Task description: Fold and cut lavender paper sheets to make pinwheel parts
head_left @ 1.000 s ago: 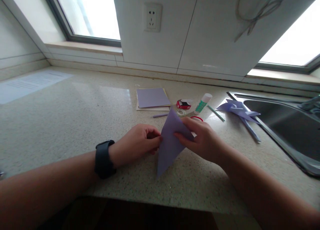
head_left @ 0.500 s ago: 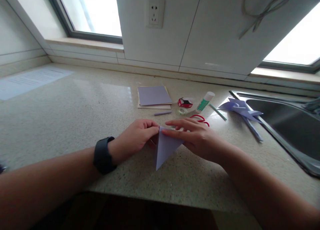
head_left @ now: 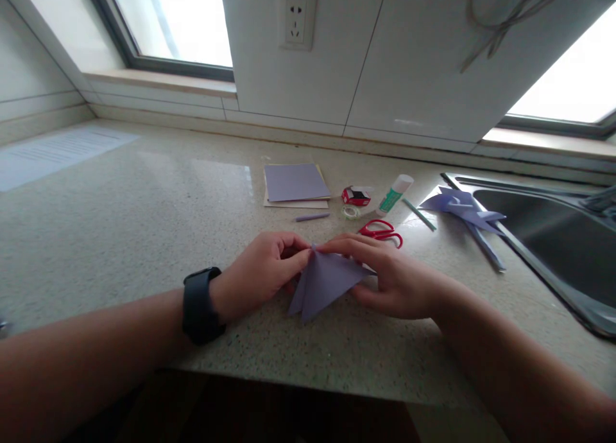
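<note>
A folded purple paper [head_left: 330, 282] stands over the speckled counter between my hands, its layers fanned out below a pinched top corner. My left hand [head_left: 264, 266] grips that corner between thumb and forefinger. From the other side, my right hand [head_left: 389, 273] holds the paper, with the forefinger near the top corner and the thumb by the right point. Red-handled scissors [head_left: 384, 232] lie just beyond my right hand, their blades hidden. A thin purple paper roll [head_left: 312, 217] rests beyond the fingertips.
Behind are a stack of square papers [head_left: 297, 183], a red box [head_left: 356, 196], a tape roll [head_left: 351, 212], a glue stick [head_left: 395, 194] and a green strip [head_left: 418, 214]. A purple pinwheel [head_left: 464, 210] overlaps the rim of the sink [head_left: 543, 237]. A printed sheet [head_left: 62, 153] lies far left.
The folded paper has opened out and its right point has swung rightward. My right hand's fingers have shifted along it, uncovering more of the scissors.
</note>
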